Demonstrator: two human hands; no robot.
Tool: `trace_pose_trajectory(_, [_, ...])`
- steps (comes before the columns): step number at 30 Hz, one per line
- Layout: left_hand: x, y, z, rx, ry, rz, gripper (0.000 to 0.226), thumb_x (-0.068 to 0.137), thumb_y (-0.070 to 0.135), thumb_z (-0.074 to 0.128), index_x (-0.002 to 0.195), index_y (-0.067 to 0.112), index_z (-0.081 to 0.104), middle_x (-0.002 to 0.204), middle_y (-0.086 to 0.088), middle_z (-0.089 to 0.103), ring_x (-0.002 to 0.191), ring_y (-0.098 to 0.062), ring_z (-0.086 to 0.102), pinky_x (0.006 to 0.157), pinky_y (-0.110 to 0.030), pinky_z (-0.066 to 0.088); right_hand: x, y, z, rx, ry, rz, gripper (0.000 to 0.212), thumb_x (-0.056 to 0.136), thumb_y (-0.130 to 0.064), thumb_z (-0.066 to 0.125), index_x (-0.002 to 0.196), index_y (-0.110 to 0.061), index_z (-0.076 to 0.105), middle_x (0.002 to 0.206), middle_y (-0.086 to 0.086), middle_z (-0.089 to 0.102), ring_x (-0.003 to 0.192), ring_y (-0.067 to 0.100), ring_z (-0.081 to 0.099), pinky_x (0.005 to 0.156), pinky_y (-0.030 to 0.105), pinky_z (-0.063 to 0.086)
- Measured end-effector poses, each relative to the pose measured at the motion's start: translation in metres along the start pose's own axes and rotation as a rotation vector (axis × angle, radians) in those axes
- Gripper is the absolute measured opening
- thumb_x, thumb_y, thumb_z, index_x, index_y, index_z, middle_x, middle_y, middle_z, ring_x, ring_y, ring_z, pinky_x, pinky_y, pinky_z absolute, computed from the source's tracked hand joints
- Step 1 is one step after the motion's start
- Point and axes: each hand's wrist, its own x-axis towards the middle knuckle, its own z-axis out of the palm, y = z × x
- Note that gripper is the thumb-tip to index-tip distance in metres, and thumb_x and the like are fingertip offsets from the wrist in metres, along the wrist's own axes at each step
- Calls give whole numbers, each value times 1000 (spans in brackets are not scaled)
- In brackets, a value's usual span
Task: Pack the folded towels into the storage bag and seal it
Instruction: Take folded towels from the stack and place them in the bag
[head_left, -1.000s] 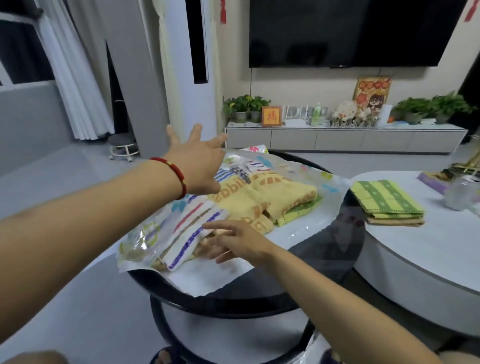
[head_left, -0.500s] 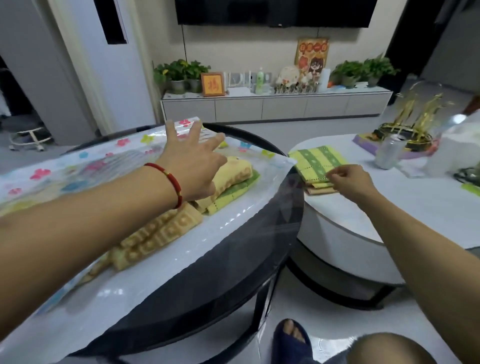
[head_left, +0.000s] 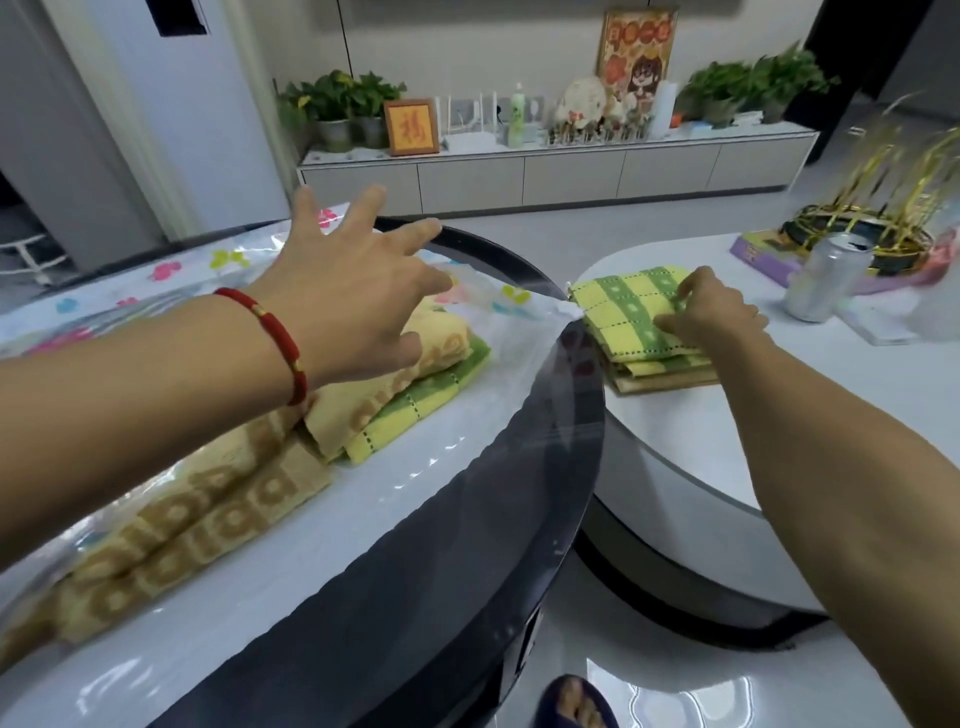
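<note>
A clear storage bag (head_left: 467, 431) with coloured butterfly prints lies flat on the round black table (head_left: 519, 519). Inside it are folded yellow patterned towels (head_left: 208, 514) and a yellow-green one (head_left: 415, 405). My left hand (head_left: 353, 291), with a red bracelet at the wrist, hovers over the bag with fingers spread, holding nothing. On the white table (head_left: 701, 457) to the right lies a short stack of folded towels, the top one yellow-green checked (head_left: 623, 312). My right hand (head_left: 711, 312) rests on that top towel, fingers curled at its edge.
A silver drinks can (head_left: 826, 278), a purple box (head_left: 763, 254) and a gold wire ornament (head_left: 878, 208) stand at the back of the white table. A low white cabinet (head_left: 561, 171) with plants and a picture frame lines the far wall. My slippered foot (head_left: 576, 701) shows below.
My right hand left the towels in the bag, reached across to the stack on the white table and settled onto the top towel. The view swung right. My left hand stayed spread over the bag.
</note>
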Motion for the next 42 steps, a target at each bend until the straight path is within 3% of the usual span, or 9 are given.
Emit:
trace_pose_trajectory(9, [-34, -15, -17, 293, 40, 19, 29, 88, 39, 51, 111, 33, 69, 140, 2, 51, 142, -41, 21, 106, -70, 20, -18, 0, -49, 256, -159, -254, 65, 80, -13, 88, 131, -31, 51, 119, 11, 57, 89, 28, 62, 65, 37, 55])
trace_pose_trajectory(12, [-61, -28, -26, 304, -42, -29, 28, 88, 44, 50, 104, 33, 71, 143, 1, 49, 140, -42, 21, 104, -70, 23, -58, 6, -83, 684, -405, -159, 66, 82, -5, 83, 138, -28, 56, 120, 16, 65, 95, 33, 72, 78, 48, 65])
trace_pose_trajectory(15, [-91, -44, -34, 313, -82, -91, 28, 86, 44, 51, 102, 32, 70, 139, 1, 51, 137, -41, 25, 102, -69, 27, -112, 13, -124, 925, -675, -99, 63, 81, -12, 76, 141, -24, 59, 118, 16, 74, 83, 22, 78, 63, 34, 65])
trace_pose_trajectory(20, [-141, -85, -46, 328, -196, -234, 36, 83, 43, 58, 117, 30, 61, 132, 8, 55, 138, -41, 25, 100, -75, 26, -212, 5, -148, 861, -1061, -237, 41, 85, -10, 76, 126, -10, 71, 121, 20, 73, 85, 28, 78, 66, 37, 66])
trace_pose_trajectory(24, [-165, -115, -61, 337, -192, -278, 71, 82, 44, 62, 146, 26, 36, 161, 8, 21, 148, -41, 4, 101, -80, 20, -292, -53, -120, 635, -1312, -479, 46, 78, -21, 89, 120, -8, 76, 123, 24, 72, 92, 30, 76, 76, 37, 64])
trace_pose_trajectory(27, [-171, -123, -76, 301, -173, -285, 87, 82, 50, 63, 154, 27, 19, 165, 9, 3, 149, -39, -3, 104, -80, 16, -334, -122, -83, 711, -1226, -613, 30, 85, -18, 81, 115, -15, 80, 110, 18, 76, 80, 24, 73, 72, 30, 63])
trace_pose_trajectory(32, [-169, -129, -93, 226, -165, -315, 93, 78, 53, 70, 154, 27, 23, 165, 8, 4, 150, -39, -3, 104, -81, 15, -353, -219, -25, 1286, -810, -289, 26, 96, -8, 67, 119, -14, 76, 120, 12, 73, 94, 22, 71, 71, 34, 61])
trace_pose_trajectory(35, [-170, -125, -91, 203, -155, -303, 92, 79, 52, 68, 154, 26, 22, 165, 8, 6, 149, -39, -2, 104, -81, 14, -355, -228, 2, 1204, -652, -172, 25, 100, -9, 60, 124, -9, 70, 125, 20, 68, 98, 30, 67, 84, 43, 61])
trace_pose_trajectory(42, [-159, -93, -66, 138, -84, -199, 70, 79, 48, 66, 142, 27, 42, 164, 1, 13, 148, -44, 3, 103, -80, 17, -331, -159, 7, 880, -531, -359, 19, 100, -5, 57, 108, -3, 74, 96, 9, 73, 68, 15, 69, 61, 29, 59])
